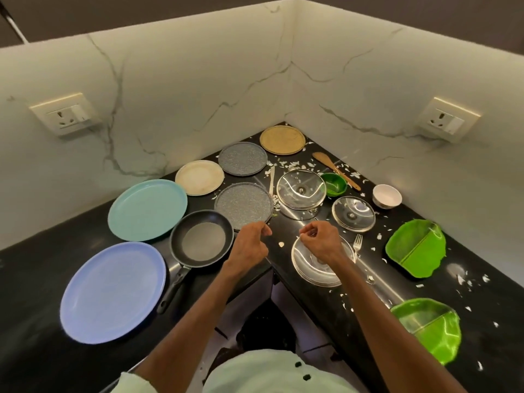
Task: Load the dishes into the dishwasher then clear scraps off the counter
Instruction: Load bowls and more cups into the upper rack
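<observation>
Honestly, we judged the glass lid (309, 269) lying on the counter (28, 293) under our right hand (320, 242) fragile and slick (best lifted by its metal rim), while our left hand (251, 242) hovered loosely curled and empty, and whether the right pinched anything we could not tell.

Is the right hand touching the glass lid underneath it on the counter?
Cannot tell. In the head view the right hand overlaps the nearest glass lid from above, fingers curled over its far rim; neither contact nor a gap shows.
</observation>
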The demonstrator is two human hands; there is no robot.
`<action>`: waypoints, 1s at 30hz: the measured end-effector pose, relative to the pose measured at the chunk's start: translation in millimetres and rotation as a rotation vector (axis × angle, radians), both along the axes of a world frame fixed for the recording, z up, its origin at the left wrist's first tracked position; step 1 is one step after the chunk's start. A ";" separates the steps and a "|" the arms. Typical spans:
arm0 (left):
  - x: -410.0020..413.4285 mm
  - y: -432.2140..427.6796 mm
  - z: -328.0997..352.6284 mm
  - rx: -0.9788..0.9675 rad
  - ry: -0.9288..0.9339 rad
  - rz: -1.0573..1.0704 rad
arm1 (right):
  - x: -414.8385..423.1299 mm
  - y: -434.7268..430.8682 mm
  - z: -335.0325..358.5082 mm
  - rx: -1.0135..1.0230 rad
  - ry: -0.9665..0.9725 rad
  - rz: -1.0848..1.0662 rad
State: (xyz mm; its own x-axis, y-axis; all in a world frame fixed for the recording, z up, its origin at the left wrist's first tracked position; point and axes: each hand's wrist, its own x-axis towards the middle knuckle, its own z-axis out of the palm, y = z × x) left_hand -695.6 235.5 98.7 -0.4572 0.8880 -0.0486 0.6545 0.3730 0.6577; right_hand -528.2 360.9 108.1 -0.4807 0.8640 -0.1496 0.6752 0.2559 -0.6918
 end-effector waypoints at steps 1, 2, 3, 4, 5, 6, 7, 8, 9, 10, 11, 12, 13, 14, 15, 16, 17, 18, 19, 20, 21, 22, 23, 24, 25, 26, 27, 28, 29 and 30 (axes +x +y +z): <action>-2.7 4.8 -0.1 -0.002 -0.009 0.003 | -2.1 3.2 -0.3 0.002 0.000 -0.001; -5.2 9.3 1.0 -0.004 -0.018 0.006 | -4.0 6.5 -0.8 0.002 0.000 -0.003; -8.3 14.0 1.4 -0.003 -0.029 0.005 | -6.1 9.8 -1.9 -0.002 0.000 -0.009; -11.6 18.5 2.6 0.000 -0.036 0.004 | -8.3 13.2 -3.0 -0.007 0.000 -0.017; -15.5 23.0 2.7 0.001 -0.043 -0.001 | -11.0 16.6 -4.0 -0.010 0.001 -0.026; -19.1 27.0 3.4 -0.005 -0.045 -0.009 | -14.1 20.5 -5.5 -0.006 -0.001 -0.035; -23.1 31.1 2.5 -0.008 -0.042 -0.021 | -17.7 24.6 -6.7 -0.004 -0.003 -0.046; -27.3 34.9 1.7 -0.015 -0.032 -0.033 | -21.6 28.9 -7.4 -0.006 -0.007 -0.060; -32.4 39.0 0.0 -0.017 -0.020 -0.048 | -25.7 33.8 -9.1 -0.013 -0.009 -0.077; -38.2 43.1 -1.9 -0.020 -0.011 -0.064 | -29.5 39.1 -11.5 -0.021 -0.012 -0.100; -45.0 47.9 -6.0 -0.021 -0.007 -0.088 | -32.7 44.6 -14.0 -0.022 -0.012 -0.126; -50.9 52.4 -8.3 -0.025 -0.004 -0.117 | -34.7 50.3 -17.0 -0.008 -0.013 -0.150; -56.9 57.6 -10.8 -0.021 0.006 -0.149 | -35.3 56.5 -20.4 0.007 -0.016 -0.172; -61.8 63.4 -11.9 -0.019 0.022 -0.179 | -35.1 63.8 -23.0 0.015 -0.018 -0.195; -65.9 70.1 -13.5 -0.015 0.032 -0.204 | -34.3 72.2 -24.3 0.016 -0.019 -0.218; -68.2 76.1 -14.0 -0.022 0.034 -0.229 | -32.7 81.2 -25.2 0.023 -0.026 -0.242; -69.4 81.8 -15.3 -0.028 0.035 -0.257 | -30.1 90.3 -26.0 0.038 -0.037 -0.275; -69.2 87.1 -15.1 -0.043 0.036 -0.284 | -26.4 99.9 -26.5 0.058 -0.048 -0.311; -69.3 93.4 -16.4 -0.050 0.041 -0.314 | -22.1 111.0 -27.6 0.083 -0.057 -0.346; -68.9 98.1 -16.2 -0.054 0.048 -0.336 | -17.3 121.4 -28.8 0.108 -0.064 -0.371; -68.9 102.9 -17.6 -0.054 0.051 -0.352 | -13.1 131.5 -28.8 0.127 -0.074 -0.388; -68.1 108.6 -17.6 -0.056 0.047 -0.357 | -9.4 143.4 -29.2 0.141 -0.090 -0.408; -67.7 114.1 -17.4 -0.055 0.047 -0.358 | -6.7 156.2 -29.7 0.144 -0.109 -0.427; -67.2 118.2 -15.5 -0.053 0.048 -0.351 | -5.5 168.6 -30.3 0.142 -0.125 -0.443; -67.3 122.1 -15.4 -0.047 0.044 -0.337 | -6.0 180.8 -31.0 0.130 -0.142 -0.455; -67.2 124.2 -14.3 -0.044 0.043 -0.320 | -8.1 192.7 -31.9 0.120 -0.161 -0.458; -67.4 126.1 -13.7 -0.041 0.048 -0.301 | -11.6 203.6 -33.2 0.110 -0.184 -0.463; -67.6 126.3 -11.9 -0.045 0.047 -0.282 | -16.0 213.4 -35.1 0.094 -0.209 -0.472; -68.5 126.9 -12.2 -0.041 0.038 -0.267 | -20.5 222.2 -37.9 0.073 -0.232 -0.487; -69.3 127.3 -12.2 -0.043 0.031 -0.256 | -24.9 230.3 -41.0 0.057 -0.251 -0.497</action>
